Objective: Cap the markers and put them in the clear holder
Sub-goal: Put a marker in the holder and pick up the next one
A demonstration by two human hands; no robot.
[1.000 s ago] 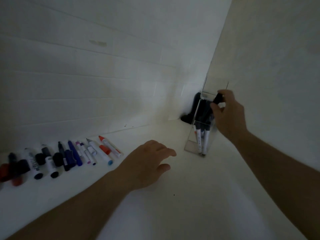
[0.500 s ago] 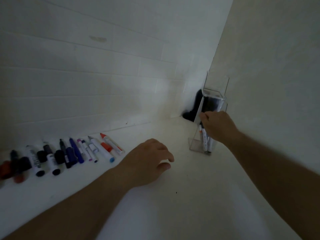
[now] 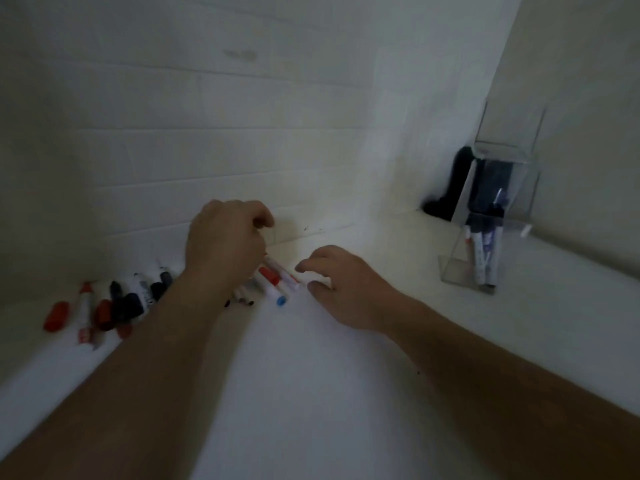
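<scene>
Now my left hand [image 3: 225, 244] hovers curled over the row of markers [image 3: 138, 299] by the wall; whether it grasps one, I cannot tell. Beside it, my right hand [image 3: 341, 289] reaches loose-fingered, holding nothing. Well apart on the right stands the clear holder [image 3: 485, 220] with capped markers inside.

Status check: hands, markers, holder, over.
Left hand curled above marker row. Right hand open, reaching at red marker. Holder has several markers; nothing blocking.

Dim white panelled wall [image 3: 214, 140] behind white counter [image 3: 311, 393].
</scene>
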